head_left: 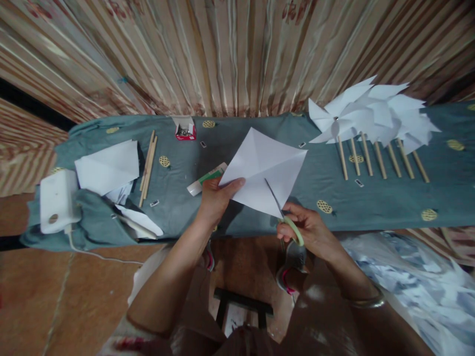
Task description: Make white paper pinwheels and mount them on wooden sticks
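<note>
My left hand [218,197] pinches the left corner of a white square sheet of paper [256,160], thumb on top. Crease lines cross the sheet, which is turned with one corner pointing away from me. My right hand [302,225] grips a pair of scissors [293,230] with pale green handles. One blade lies over the paper, pointing from the near right edge toward the middle; the other blade is hidden beneath. Partly behind my left hand rests a green and white box [208,179] on the cloth.
Several paper pinwheels on wooden sticks [374,118] lie at the right. A small red box of metal pins [185,129], loose sticks [148,168], stacked white paper [107,167] and a white power adapter [59,200] occupy the left. Green cloth [237,227] covers the narrow table.
</note>
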